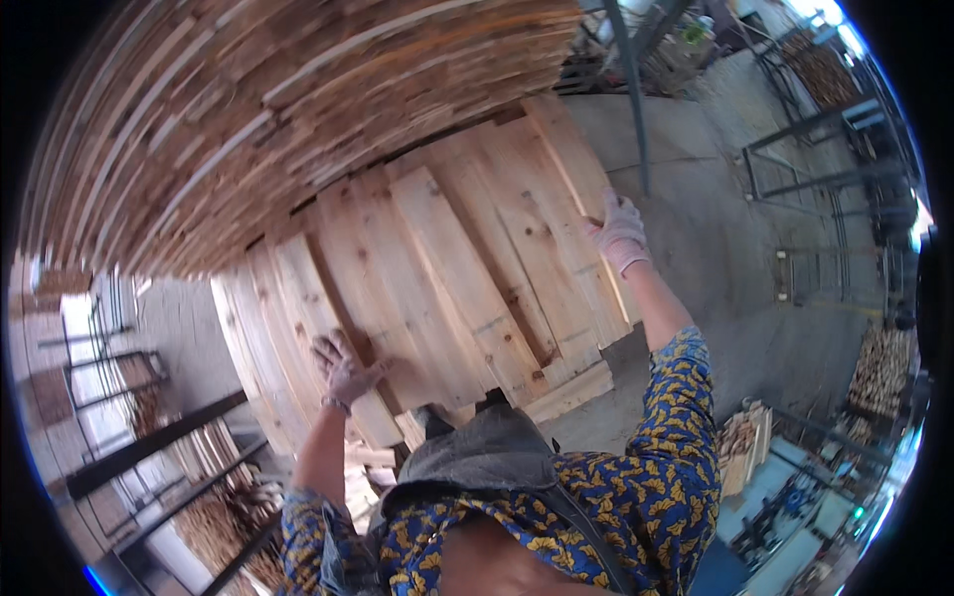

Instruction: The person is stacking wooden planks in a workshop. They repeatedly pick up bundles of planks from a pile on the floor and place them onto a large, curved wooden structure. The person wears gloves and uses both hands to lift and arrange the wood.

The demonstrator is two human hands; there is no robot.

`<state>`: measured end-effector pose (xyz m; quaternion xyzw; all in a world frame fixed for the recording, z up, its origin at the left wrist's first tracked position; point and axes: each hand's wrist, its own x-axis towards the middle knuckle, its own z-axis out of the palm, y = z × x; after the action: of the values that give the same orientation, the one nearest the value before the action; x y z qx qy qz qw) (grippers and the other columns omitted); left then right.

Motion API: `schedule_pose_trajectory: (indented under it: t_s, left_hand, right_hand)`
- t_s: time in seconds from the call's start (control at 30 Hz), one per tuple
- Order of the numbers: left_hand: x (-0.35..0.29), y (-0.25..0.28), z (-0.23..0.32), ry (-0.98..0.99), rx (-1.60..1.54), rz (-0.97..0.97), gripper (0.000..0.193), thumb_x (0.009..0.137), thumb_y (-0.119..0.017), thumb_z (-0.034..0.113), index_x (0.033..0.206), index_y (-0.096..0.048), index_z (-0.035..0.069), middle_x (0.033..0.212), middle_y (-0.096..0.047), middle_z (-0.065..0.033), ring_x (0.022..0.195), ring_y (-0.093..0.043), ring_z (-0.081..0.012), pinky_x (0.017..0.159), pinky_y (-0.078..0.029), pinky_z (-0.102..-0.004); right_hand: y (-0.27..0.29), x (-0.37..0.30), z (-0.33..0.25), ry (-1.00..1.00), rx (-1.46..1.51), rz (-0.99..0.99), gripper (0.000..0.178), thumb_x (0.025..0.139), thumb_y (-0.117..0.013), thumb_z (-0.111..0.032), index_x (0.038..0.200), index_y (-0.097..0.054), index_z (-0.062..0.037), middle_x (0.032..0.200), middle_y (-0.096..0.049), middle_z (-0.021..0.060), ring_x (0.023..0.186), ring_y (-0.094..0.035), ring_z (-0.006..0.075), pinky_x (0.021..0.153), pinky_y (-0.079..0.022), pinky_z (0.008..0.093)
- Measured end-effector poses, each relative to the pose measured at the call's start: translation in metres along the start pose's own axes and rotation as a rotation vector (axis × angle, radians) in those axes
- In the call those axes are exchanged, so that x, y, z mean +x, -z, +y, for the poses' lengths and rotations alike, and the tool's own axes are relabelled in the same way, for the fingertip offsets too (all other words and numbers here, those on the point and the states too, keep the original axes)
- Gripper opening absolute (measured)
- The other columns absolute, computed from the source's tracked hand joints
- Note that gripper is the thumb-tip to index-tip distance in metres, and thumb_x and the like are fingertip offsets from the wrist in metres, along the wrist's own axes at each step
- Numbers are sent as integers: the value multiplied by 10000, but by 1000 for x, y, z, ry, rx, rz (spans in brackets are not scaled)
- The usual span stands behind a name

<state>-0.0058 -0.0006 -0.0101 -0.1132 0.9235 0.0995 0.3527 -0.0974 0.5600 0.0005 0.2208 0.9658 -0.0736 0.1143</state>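
Observation:
A stack of pale wooden planks point(457, 268) lies in front of me, its top layer of several long boards running away from me. My left hand point(343, 368), in a worn pinkish glove, rests with spread fingers on a board near the stack's left front corner. My right hand point(618, 233), also gloved, grips the right edge of the outermost board on the stack's right side. Both forearms come out of blue and yellow patterned sleeves.
A taller pile of stacked planks point(248, 109) rises behind the near stack. Bare concrete floor point(735, 258) lies to the right, with metal frames point(805, 149) and a thin steel post point(631, 89). Bundles of cut wood point(879, 368) sit at far right, racks of sticks point(209, 497) at lower left.

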Motion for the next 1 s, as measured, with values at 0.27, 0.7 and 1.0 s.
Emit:
schedule_pose_trajectory:
  t_s: [0.27, 0.7, 1.0]
  left_hand:
    - [29, -25, -28, 75, -253, 456, 1135, 843, -660, 646, 1596, -95, 14, 1637, -86, -334, 1516, -113, -495, 1231, -172, -527]
    - [-2, 18, -12, 116, -930, 466, 1082, 764, -804, 230, 1596, -140, 36, 1308, -539, -242, 1104, -572, -348, 868, -485, -433]
    - [-63, 3, -124, -355, -1811, 140, 517, 915, -697, 75, 1355, -427, 93, 1037, -623, -56, 906, -633, -206, 862, -544, -405]
  right_hand:
    - [24, -23, -25, 47, -6, 129, 843, 842, -738, -448, 1533, -371, -135, 1403, -514, 245, 1292, -513, 417, 1064, -449, 479]
    - [-41, -183, -246, 115, -59, -122, 1019, 778, -758, -542, 1588, -236, -212, 1397, -463, 218, 1273, -473, 380, 1025, -411, 509]
    - [-77, -171, -133, 22, 1500, -51, 1086, 743, -837, -270, 1578, -198, -2, 1431, -500, 211, 1262, -549, 275, 1051, -458, 360]
